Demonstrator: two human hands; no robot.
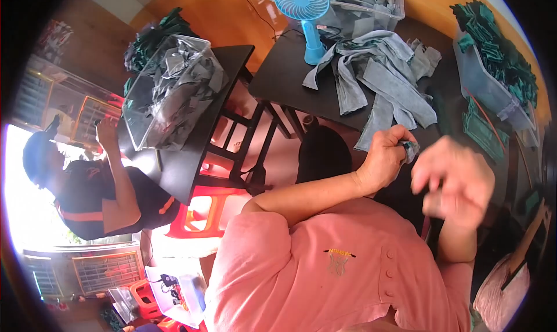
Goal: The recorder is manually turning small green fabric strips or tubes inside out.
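My left hand (380,162) is closed in front of my chest. Its fingers grip a small bunched grey-green piece of cloth (411,151), mostly hidden in the fist. To the right of it, my right hand (455,184) hangs in the air with fingers bent. Motion smears this hand, so I cannot make out whether anything is in it. Beyond both hands, a loose pile of grey cloth strips (383,71) lies on the dark table (272,76), some ends reaching toward me.
A blue fan (313,33) stands behind the strips, near a clear bin (394,4) of grey cloth. At right, a translucent bin (473,71) holds dark green cloth pieces. Another clear bin (136,123) sits on the left table, where a person in dark clothing (96,187) sits.
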